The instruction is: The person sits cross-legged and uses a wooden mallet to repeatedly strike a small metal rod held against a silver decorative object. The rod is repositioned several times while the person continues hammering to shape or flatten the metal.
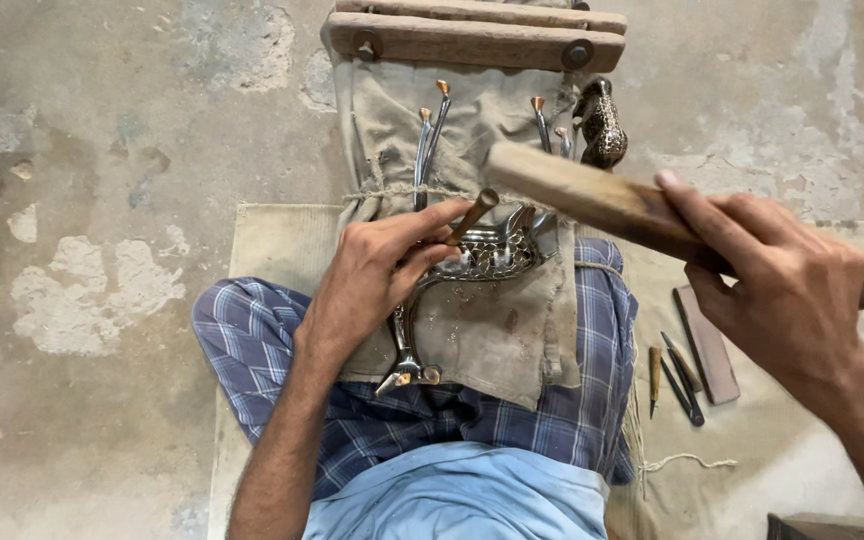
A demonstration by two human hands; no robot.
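Note:
My left hand (377, 268) pinches a small brown chisel (472, 216), its tip set on a shiny metal animal figure (472, 262) that lies on a beige cloth (497, 335) over my lap. The figure's legs (430, 140) stick up toward the far side, and its head end points at me. My right hand (787, 285) grips a thick wooden stick (592, 198), raised above and to the right of the chisel.
A wooden block with two bolts (472, 38) holds the cloth at the far end. A dark patterned metal bird (602, 125) stands next to it. Several small chisels (680, 375) and a flat stone (709, 345) lie on the mat at my right. Cracked concrete floor (102, 250) surrounds me.

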